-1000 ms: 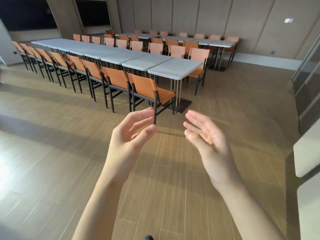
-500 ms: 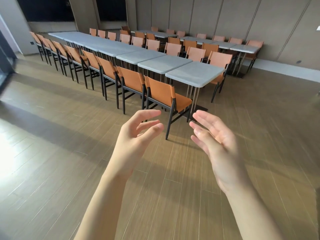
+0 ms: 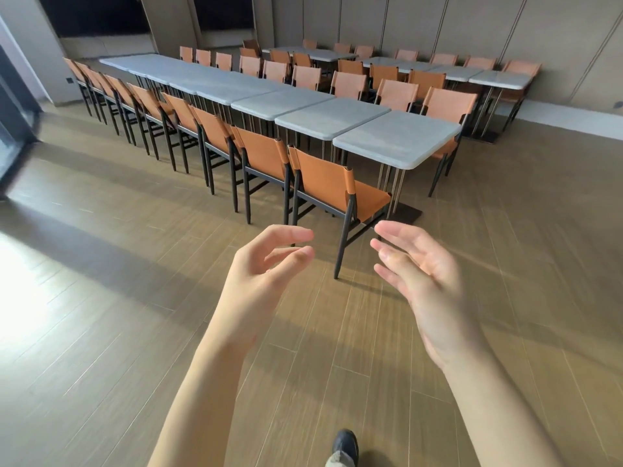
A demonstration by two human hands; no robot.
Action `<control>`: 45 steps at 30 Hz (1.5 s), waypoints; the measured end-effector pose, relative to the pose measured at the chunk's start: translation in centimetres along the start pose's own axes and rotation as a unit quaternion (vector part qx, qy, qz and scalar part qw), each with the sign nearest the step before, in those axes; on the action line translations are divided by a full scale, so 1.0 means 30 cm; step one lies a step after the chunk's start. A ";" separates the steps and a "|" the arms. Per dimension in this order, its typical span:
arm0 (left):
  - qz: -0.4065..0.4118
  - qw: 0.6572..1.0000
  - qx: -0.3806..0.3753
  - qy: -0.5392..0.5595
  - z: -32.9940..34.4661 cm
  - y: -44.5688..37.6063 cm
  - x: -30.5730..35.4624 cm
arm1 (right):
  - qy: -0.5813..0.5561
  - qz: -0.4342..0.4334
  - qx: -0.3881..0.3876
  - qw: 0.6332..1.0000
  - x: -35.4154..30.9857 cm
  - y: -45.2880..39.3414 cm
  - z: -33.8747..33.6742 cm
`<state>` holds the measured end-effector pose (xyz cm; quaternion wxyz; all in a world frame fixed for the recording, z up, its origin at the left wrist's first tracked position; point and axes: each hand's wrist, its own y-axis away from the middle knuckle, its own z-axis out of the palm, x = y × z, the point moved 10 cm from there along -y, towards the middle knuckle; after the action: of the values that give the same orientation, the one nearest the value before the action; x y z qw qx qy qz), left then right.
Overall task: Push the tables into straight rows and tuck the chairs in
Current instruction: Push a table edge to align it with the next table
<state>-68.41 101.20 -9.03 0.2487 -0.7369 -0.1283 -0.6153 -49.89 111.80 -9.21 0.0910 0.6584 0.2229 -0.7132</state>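
A long row of grey-topped tables runs away from me; its nearest table (image 3: 396, 138) stands at centre right. Orange chairs with black legs line both sides. The nearest chair (image 3: 325, 182) stands out from the table, its seat only partly under the top. My left hand (image 3: 266, 267) and my right hand (image 3: 416, 274) are raised in front of me, short of that chair, fingers relaxed and loosely curved. Neither hand holds or touches anything.
A second row of tables (image 3: 499, 79) with orange chairs stands along the back wall on the right. Wooden plank floor (image 3: 118, 298) spreads around me, sunlit at the left. My shoe (image 3: 344, 444) shows at the bottom edge. A dark glass partition (image 3: 13, 106) stands at the left.
The view has moved closer to the near end of the table row, and the nearest chair now looms larger behind my hands. Both hands keep the same raised, relaxed pose.
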 end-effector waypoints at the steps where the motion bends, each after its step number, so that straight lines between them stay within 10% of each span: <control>1: -0.006 1.000 0.003 -0.001 0.005 -0.044 -0.016 | -0.004 0.007 -0.001 1.000 0.026 -0.045 -0.002; 17: -0.017 0.998 -0.055 -0.027 0.363 -0.891 -0.152 | -0.012 0.031 0.100 0.994 0.217 -0.881 -0.364; 45: -0.131 0.986 -0.088 -0.062 0.192 -2.239 -0.735 | 0.055 0.084 0.001 0.995 0.697 -2.128 0.171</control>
<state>-101.45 163.45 -17.10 0.0918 -0.7692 -0.1847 -0.6048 -83.96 169.43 -16.87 0.1377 0.7129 0.1705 -0.6662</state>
